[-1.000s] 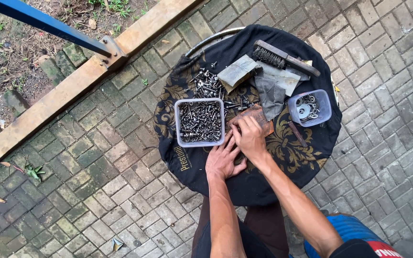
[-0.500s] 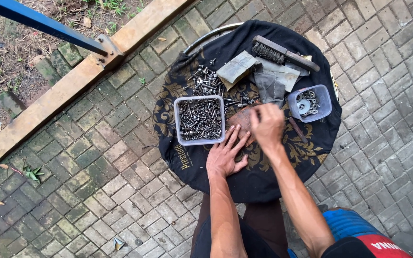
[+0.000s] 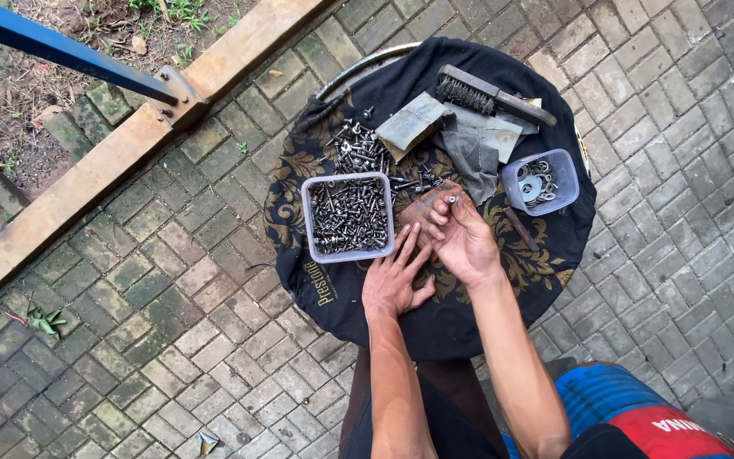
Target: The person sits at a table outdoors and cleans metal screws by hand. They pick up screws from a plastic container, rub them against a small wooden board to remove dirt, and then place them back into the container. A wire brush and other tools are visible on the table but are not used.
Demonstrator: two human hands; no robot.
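Nearest, the left hand [image 3: 394, 280] lies flat on the black cloth [image 3: 333, 293] covering the round worktop [image 3: 358, 68], fingers [image 3: 407, 242] spread apart and empty, tips reaching toward the tub. Just beside it, the right hand [image 3: 466, 242] is raised slightly over the cloth, its fingers [image 3: 440, 218] pinched together on a small bolt [image 3: 452, 200], which sits at the fingertips above a rusty brown sheet [image 3: 422, 208]. Left of both hands stands a square clear tub [image 3: 347, 217] full of dark screws. Beyond the tub a loose pile of bolts [image 3: 357, 149] lies on the cloth, with a few more strays near the brown sheet. Right of the right hand lies a thin rusty rod [image 3: 520, 228], and past it a smaller clear tub [image 3: 539, 181] holding washers. Farther off are grey sanding sheets [image 3: 414, 123] and a wire brush [image 3: 493, 93] near the far rim. Around the worktop lies brick paving [image 3: 172, 323], with a wooden beam [image 3: 112, 170] and a blue bar [image 3: 53, 47] at the upper left
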